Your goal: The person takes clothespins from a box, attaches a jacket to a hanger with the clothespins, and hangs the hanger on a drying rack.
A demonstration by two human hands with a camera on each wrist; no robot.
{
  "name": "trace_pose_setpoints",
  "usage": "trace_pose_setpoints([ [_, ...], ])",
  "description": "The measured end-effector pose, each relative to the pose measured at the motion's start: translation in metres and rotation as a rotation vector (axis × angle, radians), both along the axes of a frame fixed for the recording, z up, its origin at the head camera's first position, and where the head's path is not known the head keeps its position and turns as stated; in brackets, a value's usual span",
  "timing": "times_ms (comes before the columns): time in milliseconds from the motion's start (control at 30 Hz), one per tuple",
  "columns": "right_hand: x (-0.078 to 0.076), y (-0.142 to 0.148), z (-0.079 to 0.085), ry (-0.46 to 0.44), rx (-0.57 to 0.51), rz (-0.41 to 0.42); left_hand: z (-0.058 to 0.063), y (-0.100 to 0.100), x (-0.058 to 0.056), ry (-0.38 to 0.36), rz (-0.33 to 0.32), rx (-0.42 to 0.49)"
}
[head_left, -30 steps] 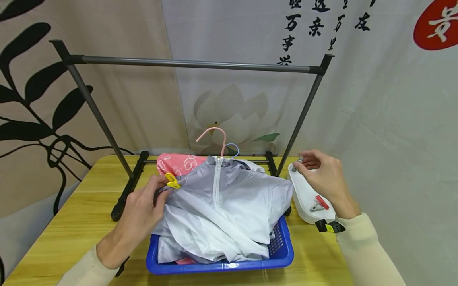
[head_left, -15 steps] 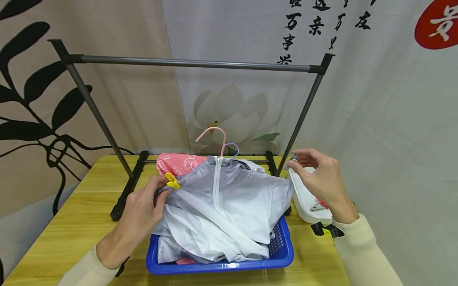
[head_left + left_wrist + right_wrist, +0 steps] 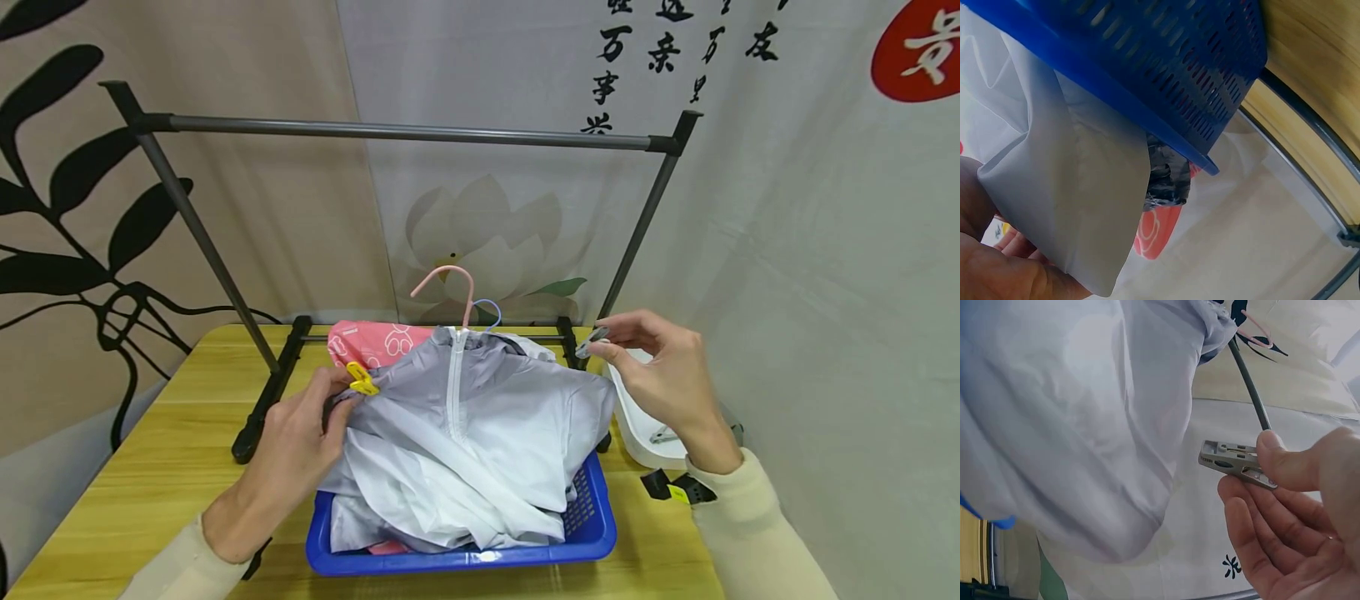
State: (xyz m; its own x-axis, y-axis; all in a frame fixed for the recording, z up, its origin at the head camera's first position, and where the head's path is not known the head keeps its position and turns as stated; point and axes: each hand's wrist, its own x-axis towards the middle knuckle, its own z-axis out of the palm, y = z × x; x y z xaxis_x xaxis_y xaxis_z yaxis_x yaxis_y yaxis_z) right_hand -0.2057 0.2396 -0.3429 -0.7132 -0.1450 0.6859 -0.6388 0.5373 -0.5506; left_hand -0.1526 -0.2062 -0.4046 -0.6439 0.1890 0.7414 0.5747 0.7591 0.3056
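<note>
A white-and-grey zip jacket (image 3: 517,417) lies over a blue basket (image 3: 540,556), a pink hanger (image 3: 469,292) hook rising from its collar. My left hand (image 3: 296,437) grips the jacket at its left shoulder, beside a yellow clothespin (image 3: 362,379) clipped there. In the left wrist view the pale cloth (image 3: 1085,187) overlaps much of that hand's fingers. Between thumb and fingertips, my right hand (image 3: 667,379) pinches a grey clothespin (image 3: 1232,461). It is held just off the jacket's right shoulder, its nose pointing toward the cloth.
A grey clothes rack (image 3: 397,130) stands behind the basket on the wooden table (image 3: 180,433). Beneath my right forearm, a white tray (image 3: 641,437) holds another clothespin, partly hidden. Pink patterned cloth (image 3: 375,342) and a blue hanger hook (image 3: 491,308) show behind the jacket.
My right hand has moved left from over the white tray toward the jacket's right shoulder, carrying the grey clothespin. The left hand and the jacket have stayed in place.
</note>
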Motion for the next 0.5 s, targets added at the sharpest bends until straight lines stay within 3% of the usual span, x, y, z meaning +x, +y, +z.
trace_pose_setpoints([
  [500,0.0,-0.015,0.001,-0.006,-0.107,0.145,0.0,0.0,0.0,-0.014,-0.009,0.007],
])
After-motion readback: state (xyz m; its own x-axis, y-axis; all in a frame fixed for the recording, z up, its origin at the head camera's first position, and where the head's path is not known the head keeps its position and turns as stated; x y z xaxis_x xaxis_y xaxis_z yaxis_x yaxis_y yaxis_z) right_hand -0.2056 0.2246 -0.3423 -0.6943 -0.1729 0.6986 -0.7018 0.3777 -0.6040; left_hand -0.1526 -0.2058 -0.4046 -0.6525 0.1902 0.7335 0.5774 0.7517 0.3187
